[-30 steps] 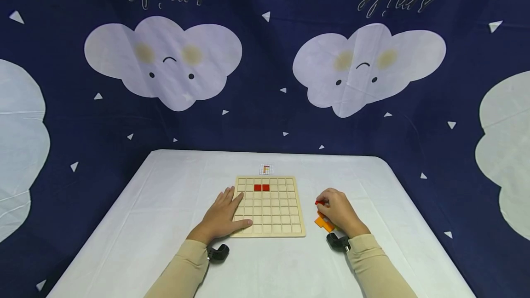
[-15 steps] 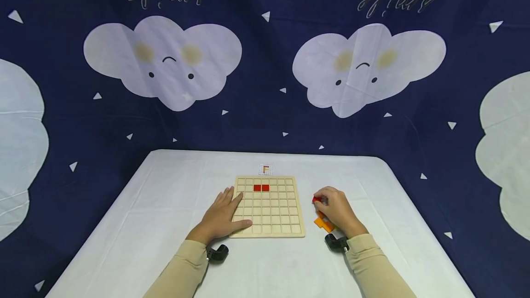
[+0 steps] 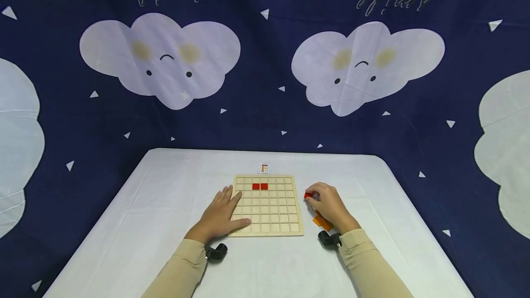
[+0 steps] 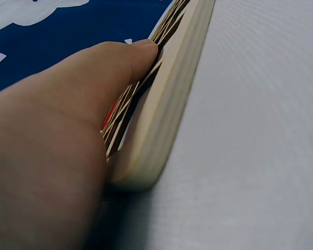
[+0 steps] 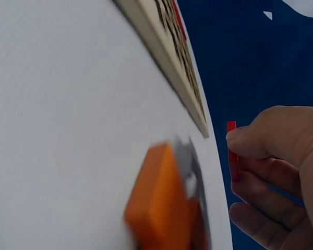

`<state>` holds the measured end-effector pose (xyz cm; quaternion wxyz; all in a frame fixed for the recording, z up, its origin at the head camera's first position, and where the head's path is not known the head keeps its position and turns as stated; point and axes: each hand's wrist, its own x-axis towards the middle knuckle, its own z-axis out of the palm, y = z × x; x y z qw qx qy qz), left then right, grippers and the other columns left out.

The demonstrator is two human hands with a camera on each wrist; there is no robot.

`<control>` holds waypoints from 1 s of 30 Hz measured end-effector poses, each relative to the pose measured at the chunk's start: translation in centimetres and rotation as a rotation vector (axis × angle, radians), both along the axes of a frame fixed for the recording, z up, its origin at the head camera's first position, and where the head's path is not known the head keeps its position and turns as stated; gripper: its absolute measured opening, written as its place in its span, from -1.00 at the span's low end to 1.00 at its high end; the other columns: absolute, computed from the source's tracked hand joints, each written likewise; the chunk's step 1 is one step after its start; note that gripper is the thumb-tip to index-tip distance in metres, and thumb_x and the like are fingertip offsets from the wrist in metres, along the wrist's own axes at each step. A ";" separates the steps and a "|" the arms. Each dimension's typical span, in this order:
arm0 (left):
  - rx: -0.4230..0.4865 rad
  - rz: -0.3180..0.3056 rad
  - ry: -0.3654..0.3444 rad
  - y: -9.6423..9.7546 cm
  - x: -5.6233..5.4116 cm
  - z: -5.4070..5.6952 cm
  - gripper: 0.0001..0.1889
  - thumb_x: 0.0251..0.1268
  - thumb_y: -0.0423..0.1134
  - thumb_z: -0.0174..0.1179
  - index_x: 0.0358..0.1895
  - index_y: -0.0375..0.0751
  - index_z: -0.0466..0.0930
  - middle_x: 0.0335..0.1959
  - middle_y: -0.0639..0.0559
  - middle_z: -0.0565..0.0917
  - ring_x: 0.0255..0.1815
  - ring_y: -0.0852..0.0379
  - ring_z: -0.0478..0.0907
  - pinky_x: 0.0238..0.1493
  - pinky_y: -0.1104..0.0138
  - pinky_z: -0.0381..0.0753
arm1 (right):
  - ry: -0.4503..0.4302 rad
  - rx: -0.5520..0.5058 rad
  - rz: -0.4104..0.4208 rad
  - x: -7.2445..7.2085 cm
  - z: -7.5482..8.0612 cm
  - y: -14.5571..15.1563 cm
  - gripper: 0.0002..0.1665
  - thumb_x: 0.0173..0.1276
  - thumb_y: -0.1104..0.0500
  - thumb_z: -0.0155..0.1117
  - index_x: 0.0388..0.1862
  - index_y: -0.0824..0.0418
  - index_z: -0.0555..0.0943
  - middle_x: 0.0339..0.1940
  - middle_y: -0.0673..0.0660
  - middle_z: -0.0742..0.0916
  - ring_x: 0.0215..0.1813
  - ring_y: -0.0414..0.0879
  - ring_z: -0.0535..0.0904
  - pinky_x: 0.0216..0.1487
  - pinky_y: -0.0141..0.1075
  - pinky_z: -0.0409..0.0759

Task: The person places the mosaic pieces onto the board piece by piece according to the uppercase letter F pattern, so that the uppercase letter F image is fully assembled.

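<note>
A wooden grid board [image 3: 269, 213] lies on the white table, with two red square tiles [image 3: 260, 186] side by side in its second row from the back. My left hand [image 3: 219, 213] rests spread over the board's left edge; its thumb [image 4: 130, 57] lies across the front left corner in the left wrist view. Just right of the board, my right hand [image 3: 329, 203] pinches a thin red tile [image 5: 233, 151] between thumb and fingers. Orange pieces [image 3: 322, 221] lie on the table below that hand, one of them large and blurred in the right wrist view.
A small printed card [image 3: 264, 168] with a coloured grid pattern lies behind the board. A dark blue cloth [image 3: 265, 59] with white clouds hangs at the table's back edge. Black wrist cameras [image 3: 216, 252] sit at both cuffs.
My right hand has moved left toward the board, carrying the red tile away from the orange pieces. The left hand has kept its place on the board.
</note>
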<state>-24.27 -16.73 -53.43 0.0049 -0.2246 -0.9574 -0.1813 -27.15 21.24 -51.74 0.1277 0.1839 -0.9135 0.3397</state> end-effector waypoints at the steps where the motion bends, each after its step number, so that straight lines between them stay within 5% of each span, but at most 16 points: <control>1: -0.008 -0.001 0.001 0.0 0.0 0.0 0.13 0.29 0.55 0.10 0.66 -0.27 0.19 0.67 -0.41 0.00 0.69 -0.28 -0.15 0.63 -0.03 -0.15 | 0.004 -0.004 0.007 -0.1 0.0 -0.2 -0.80 0.29 0.37 0.56 -0.11 0.28 0.81 -0.11 0.06 0.78 -0.08 -0.04 0.72 0.03 -0.10 0.74; 9: 0.006 -0.014 0.009 0.1 0.0 0.1 0.10 0.31 0.51 0.13 0.65 -0.29 0.22 0.65 -0.44 0.03 0.68 -0.31 -0.13 0.63 -0.07 -0.14 | 0.029 0.000 0.080 -0.9 0.7 -1.8 -0.80 0.28 0.38 0.57 -0.11 0.28 0.81 -0.11 0.03 0.78 -0.04 0.01 0.72 0.05 -0.06 0.73; 30: -0.021 -0.003 -0.022 -0.1 -0.1 0.0 0.13 0.30 0.57 0.06 0.68 -0.22 0.16 0.68 -0.38 -0.05 0.70 -0.24 -0.22 0.64 0.01 -0.24 | -0.074 0.028 0.170 -4.2 1.4 -6.7 -0.77 0.35 0.36 0.51 -0.02 0.28 0.81 -0.08 0.03 0.77 -0.04 -0.06 0.69 0.03 -0.14 0.69</control>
